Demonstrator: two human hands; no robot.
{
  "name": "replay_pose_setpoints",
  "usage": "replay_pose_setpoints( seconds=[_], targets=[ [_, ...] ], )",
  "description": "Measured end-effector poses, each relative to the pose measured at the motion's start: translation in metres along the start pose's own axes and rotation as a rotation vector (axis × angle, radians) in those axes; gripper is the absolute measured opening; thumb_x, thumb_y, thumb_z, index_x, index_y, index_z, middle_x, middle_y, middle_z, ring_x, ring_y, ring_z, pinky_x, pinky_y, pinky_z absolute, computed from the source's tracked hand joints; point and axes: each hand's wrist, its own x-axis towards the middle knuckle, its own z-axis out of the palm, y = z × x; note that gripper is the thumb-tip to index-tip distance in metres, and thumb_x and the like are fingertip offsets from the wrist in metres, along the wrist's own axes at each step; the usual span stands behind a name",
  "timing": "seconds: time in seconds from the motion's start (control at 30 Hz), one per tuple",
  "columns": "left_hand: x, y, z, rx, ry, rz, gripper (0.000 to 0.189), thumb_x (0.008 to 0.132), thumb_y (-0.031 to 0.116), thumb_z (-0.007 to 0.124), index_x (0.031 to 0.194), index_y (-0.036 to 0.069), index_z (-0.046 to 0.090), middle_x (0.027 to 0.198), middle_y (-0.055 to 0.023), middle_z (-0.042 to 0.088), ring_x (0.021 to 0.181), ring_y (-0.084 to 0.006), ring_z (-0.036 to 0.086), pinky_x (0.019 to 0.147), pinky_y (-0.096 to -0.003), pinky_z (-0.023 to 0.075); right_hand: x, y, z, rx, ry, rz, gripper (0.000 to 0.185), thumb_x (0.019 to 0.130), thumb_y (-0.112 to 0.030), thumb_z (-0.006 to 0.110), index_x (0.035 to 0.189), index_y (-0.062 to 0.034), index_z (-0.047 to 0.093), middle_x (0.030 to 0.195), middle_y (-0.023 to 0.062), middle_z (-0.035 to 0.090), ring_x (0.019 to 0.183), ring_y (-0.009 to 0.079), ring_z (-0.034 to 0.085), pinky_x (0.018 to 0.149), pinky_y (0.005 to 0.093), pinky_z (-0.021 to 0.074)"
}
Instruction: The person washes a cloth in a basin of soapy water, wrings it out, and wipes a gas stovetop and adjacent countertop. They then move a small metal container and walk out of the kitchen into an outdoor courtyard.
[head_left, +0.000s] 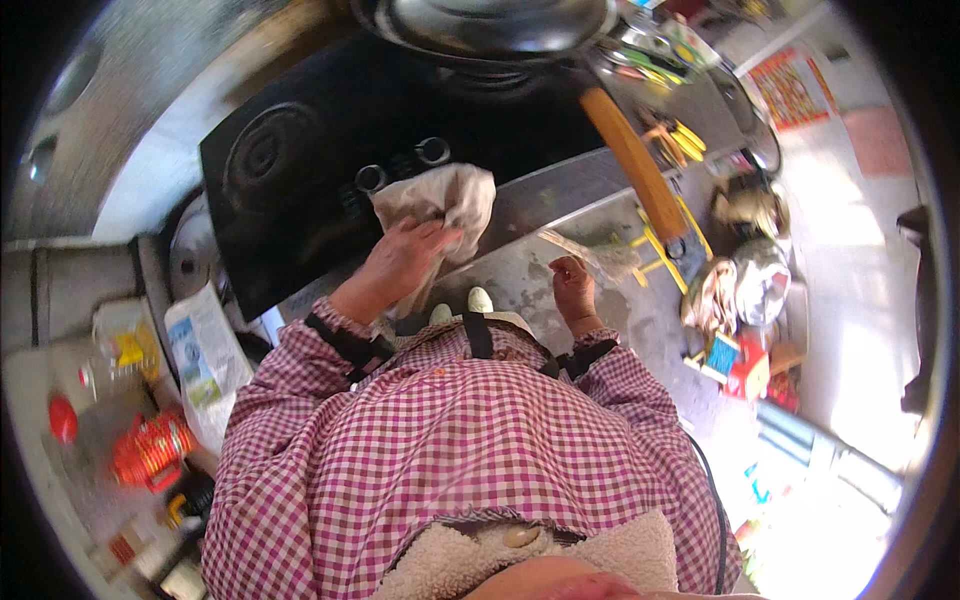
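My left hand (405, 259) lies on a crumpled pale cloth (450, 202) at the front edge of a black glass gas cooktop (315, 217), just below its two round knobs (401, 163). The fingers press on the cloth; whether they grip it is hard to tell. My right hand (574, 289) is held lower, right of the cooktop, with its fingers curled. A light bundle of straw or bristles (592, 255) appears close beyond it; whether it touches the hand cannot be told. A large metal wok (495, 30) with a wooden handle (634, 161) sits on the far burner.
Kitchen tools with yellow handles (686, 142) lie right of the wok. A yellow-framed stool (664, 262), bags (761, 281) and a red object (746, 371) stand at the right. An oil bottle (131, 349) and a red container (154, 450) are at the left.
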Motion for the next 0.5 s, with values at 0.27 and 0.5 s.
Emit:
replay_pose_setpoints(
  seconds=[0.27, 0.5],
  targets=[
    [0.107, 0.018, 0.011, 0.031, 0.120, 0.104, 0.041, 0.081, 0.004, 0.048, 0.121, 0.014, 0.050, 0.114, -0.0089, 0.056, 0.101, -0.0296, 0.054, 0.091, -0.0399, 0.0388, -0.111, 0.051, -0.065, -0.095, 0.290, 0.278, 0.010, 0.075, -0.005, 0.054, 0.081, -0.0066, 0.063, 0.082, 0.0130, 0.062, 0.079, 0.0305, 0.061, 0.070, 0.0377, 0.0482],
    [0.194, 0.030, 0.070, 0.017, 0.043, 0.280, 0.042, 0.080, 0.009, 0.055, 0.121, 0.013, 0.052, 0.121, -0.0121, 0.051, 0.108, -0.0366, 0.047, 0.093, -0.0435, 0.0368, -0.193, 0.105, -0.069, -0.112, 0.330, 0.460, 0.012, 0.074, -0.004, 0.053, 0.080, -0.0055, 0.063, 0.083, 0.0140, 0.062, 0.080, 0.0320, 0.061, 0.074, 0.0372, 0.0485]
  ],
)
